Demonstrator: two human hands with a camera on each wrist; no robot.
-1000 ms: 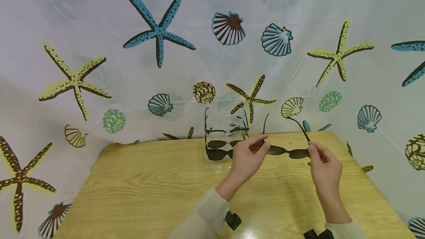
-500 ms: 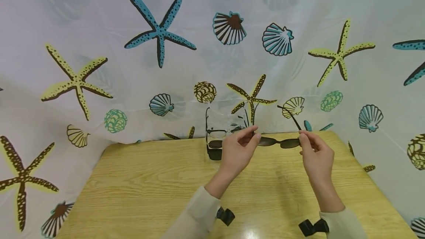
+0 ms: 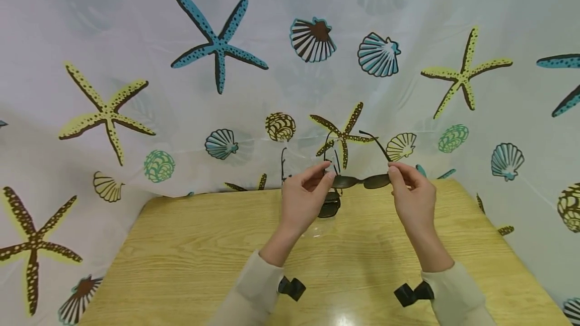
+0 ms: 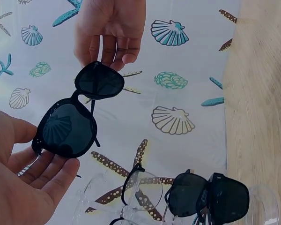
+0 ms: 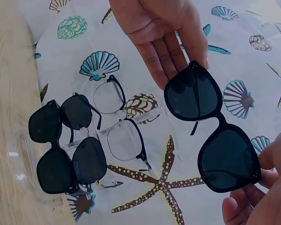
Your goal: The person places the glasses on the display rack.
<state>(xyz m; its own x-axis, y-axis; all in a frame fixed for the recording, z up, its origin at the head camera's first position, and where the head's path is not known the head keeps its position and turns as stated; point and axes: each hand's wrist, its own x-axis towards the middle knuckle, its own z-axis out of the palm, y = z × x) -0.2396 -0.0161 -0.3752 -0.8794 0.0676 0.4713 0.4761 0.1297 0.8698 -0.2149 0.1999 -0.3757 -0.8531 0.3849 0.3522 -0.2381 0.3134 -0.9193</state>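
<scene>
Black sunglasses with both temples unfolded are held up in the air, lenses facing me. My left hand pinches one end of the frame at the hinge; my right hand pinches the other end. Behind and below them stands a clear display stand. It carries black sunglasses lowest, thin-framed sunglasses above those, and clear-lens eyeglasses higher up. In the head view my left hand hides part of the stand.
The stand is on a light wooden table near its back edge. A white cloth printed with starfish and shells hangs behind and at both sides of the table. Black wrist cameras are strapped at both sleeves.
Both hands have moved left and upward with the sunglasses, which now hang in front of the stand's right side. The pairs on the stand have stayed put.
</scene>
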